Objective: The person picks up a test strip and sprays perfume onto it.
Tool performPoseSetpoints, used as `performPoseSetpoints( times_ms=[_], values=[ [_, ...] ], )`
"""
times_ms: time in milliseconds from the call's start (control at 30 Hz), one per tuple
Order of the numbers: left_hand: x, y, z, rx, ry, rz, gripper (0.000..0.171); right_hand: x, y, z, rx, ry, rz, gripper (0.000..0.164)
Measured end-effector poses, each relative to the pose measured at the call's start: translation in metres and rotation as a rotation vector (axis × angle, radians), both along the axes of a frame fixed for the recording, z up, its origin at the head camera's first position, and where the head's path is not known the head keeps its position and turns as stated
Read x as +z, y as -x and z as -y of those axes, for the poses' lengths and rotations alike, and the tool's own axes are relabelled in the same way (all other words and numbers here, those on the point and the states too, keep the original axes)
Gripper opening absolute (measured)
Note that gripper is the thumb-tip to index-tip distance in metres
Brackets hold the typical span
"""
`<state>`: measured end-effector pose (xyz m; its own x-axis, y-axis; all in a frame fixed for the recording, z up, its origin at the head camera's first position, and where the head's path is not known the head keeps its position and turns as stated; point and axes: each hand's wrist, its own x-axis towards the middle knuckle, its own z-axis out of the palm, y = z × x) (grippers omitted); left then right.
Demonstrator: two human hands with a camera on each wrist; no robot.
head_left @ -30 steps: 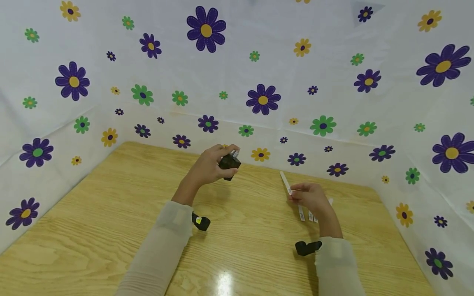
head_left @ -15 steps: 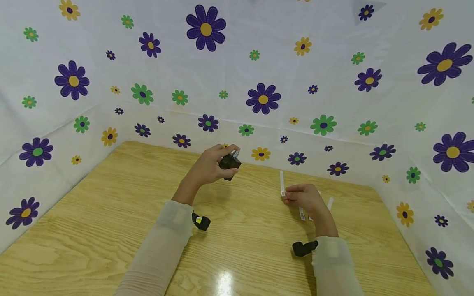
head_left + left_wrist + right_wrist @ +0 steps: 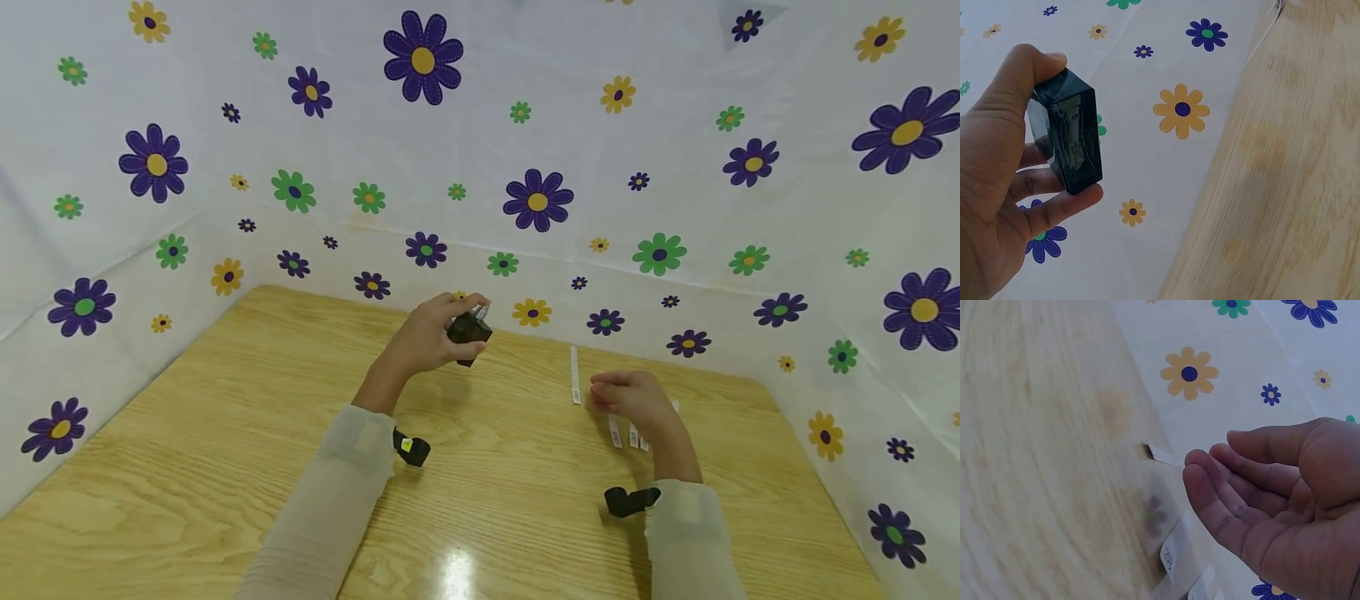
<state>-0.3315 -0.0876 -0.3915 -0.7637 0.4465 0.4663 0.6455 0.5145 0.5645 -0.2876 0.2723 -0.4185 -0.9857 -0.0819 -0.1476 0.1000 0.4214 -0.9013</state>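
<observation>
In my left hand (image 3: pixel 432 333) is a dark glass perfume bottle (image 3: pixel 468 327) with a silvery spray top, held above the back of the table. The left wrist view shows thumb and fingers gripping the faceted bottle (image 3: pixel 1075 134) at its two ends. My right hand (image 3: pixel 637 400) holds nothing; its fingers are loosely bent and the thumb is apart from them. Just left of its fingertips, a white paper test strip (image 3: pixel 575 377) lies on the table. Several more labelled strips (image 3: pixel 615 430) lie beneath and beside this hand, partly hidden by it.
The wooden table (image 3: pixel 495 492) runs back to a white flower-printed cloth (image 3: pixel 465 150), which encloses it at the back and both sides. Each forearm wears a small black wrist camera (image 3: pixel 632 501).
My right hand laid one test strip down, turned it straighter, then let go and drew back to the right. The left hand keeps the bottle in about the same place.
</observation>
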Motion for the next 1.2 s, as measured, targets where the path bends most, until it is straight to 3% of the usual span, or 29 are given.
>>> performPoseSetpoints(
  times_ms=[167,400,533,733,967,1200],
  values=[
    [-0.001,0.002,-0.001,-0.002,0.022,-0.029,0.061,0.004,-0.002,-0.006,0.035,0.045,-0.011,0.039],
    [-0.002,0.002,0.000,0.012,0.034,-0.048,0.060,0.012,-0.004,-0.009,-0.028,0.003,0.007,0.048],
    [0.000,-0.001,-0.001,0.024,0.058,-0.040,0.060,0.013,-0.004,-0.013,-0.020,-0.007,-0.016,0.052],
    [0.001,-0.001,-0.001,0.045,0.071,-0.049,0.060,0.015,-0.002,-0.023,0.034,-0.063,-0.057,0.051],
    [0.002,-0.001,-0.001,0.048,0.074,-0.043,0.062,0.020,-0.005,-0.028,0.105,-0.217,-0.018,0.048],
    [0.002,-0.001,0.001,0.051,0.074,-0.048,0.061,0.019,-0.008,-0.027,0.268,-0.311,-0.010,0.045]
  ],
)
